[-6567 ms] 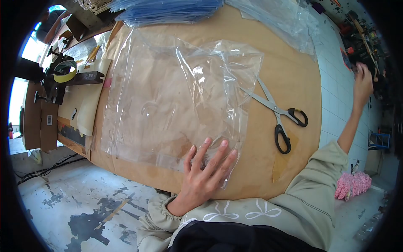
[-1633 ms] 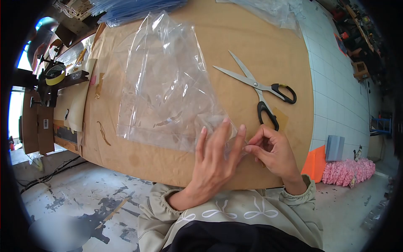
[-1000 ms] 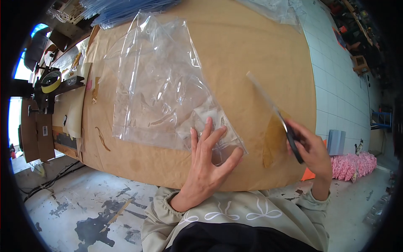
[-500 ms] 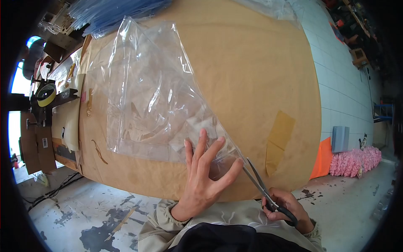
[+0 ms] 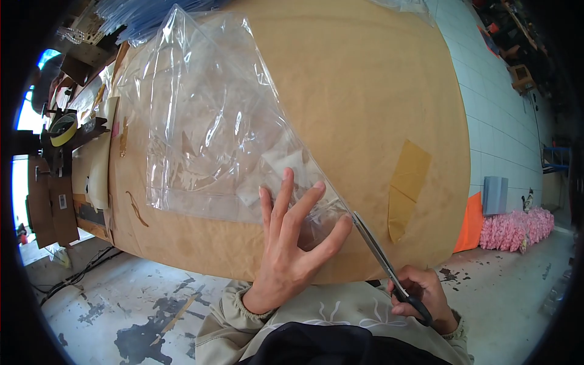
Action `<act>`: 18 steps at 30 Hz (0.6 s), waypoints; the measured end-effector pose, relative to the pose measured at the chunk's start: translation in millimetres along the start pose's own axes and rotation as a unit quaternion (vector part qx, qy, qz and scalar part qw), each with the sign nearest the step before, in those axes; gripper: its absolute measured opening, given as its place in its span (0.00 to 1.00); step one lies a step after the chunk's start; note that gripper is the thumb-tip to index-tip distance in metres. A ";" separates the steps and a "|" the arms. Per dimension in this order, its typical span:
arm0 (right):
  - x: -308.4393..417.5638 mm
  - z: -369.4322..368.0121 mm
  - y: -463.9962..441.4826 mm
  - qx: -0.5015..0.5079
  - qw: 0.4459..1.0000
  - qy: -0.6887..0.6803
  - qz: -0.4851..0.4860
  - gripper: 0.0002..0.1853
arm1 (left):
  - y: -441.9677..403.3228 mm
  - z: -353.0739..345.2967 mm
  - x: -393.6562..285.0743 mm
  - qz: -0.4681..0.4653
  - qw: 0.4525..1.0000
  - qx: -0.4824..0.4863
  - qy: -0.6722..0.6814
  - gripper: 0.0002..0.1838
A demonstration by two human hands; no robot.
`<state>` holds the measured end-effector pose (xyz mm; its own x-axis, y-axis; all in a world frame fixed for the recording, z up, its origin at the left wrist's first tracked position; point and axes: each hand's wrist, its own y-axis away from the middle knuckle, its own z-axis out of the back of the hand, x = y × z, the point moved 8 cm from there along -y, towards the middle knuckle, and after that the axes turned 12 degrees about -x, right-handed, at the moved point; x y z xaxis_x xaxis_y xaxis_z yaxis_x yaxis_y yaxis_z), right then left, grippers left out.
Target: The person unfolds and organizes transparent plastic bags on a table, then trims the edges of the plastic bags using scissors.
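Note:
A clear plastic bag (image 5: 213, 115) lies flat on the brown-covered table (image 5: 359, 91), its long edge slanting down toward me. My left hand (image 5: 292, 234) rests on its lower corner with fingers spread, pressing it down. Under those fingertips some whitish, crumpled patches show through the plastic; I cannot make out what they are. In my right hand (image 5: 423, 295) are scissors (image 5: 383, 264) with black handles, my fingers in and around the loops. The blades lie nearly together, their tips at the bag's edge beside my left thumb.
A strip of brown tape (image 5: 409, 188) sticks to the table on the right. Bluish plastic sheets (image 5: 152, 15) are piled at the far left. A tape roll (image 5: 64, 131) sits in a holder at the left edge. Pink bundled material (image 5: 517, 230) lies on the floor.
The scissor blades have gone from apart to nearly together. In the picture, the bag and table appear slightly higher. My left hand keeps its place on the bag.

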<state>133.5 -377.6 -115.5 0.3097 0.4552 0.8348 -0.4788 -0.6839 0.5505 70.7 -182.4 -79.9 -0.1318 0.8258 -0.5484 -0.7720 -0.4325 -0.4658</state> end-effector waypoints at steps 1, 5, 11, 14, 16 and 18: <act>-0.4 0.2 -0.2 -0.005 1.000 -0.003 -0.010 0.20 | 0.0 0.2 -0.2 -0.001 1.000 -0.002 -0.001 0.25; -0.9 -0.3 -0.2 -0.020 0.999 0.002 -0.025 0.20 | -0.6 0.5 -0.8 -0.002 1.000 -0.003 -0.004 0.24; -9.7 0.9 2.1 -0.031 0.998 -0.011 -0.056 0.20 | 0.0 -1.2 -3.0 -0.013 1.000 0.000 -0.023 0.20; -12.4 0.3 1.9 -0.035 0.997 -0.031 -0.065 0.19 | -0.3 -1.4 -4.1 -0.015 0.999 0.002 -0.033 0.20; -12.4 -0.1 1.2 -0.040 0.996 -0.045 -0.068 0.18 | -0.5 -1.7 -4.7 -0.014 0.999 0.000 -0.036 0.21; -9.9 -1.0 -0.1 -0.046 0.995 -0.058 -0.072 0.18 | -0.9 -1.9 -4.9 -0.013 0.999 -0.005 -0.038 0.21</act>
<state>129.7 -381.5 -123.8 0.4710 0.4715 0.7456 -0.4945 -0.5588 0.6657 73.2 -186.7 -78.2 -0.1588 0.8613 -0.4827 -0.7694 -0.4143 -0.4862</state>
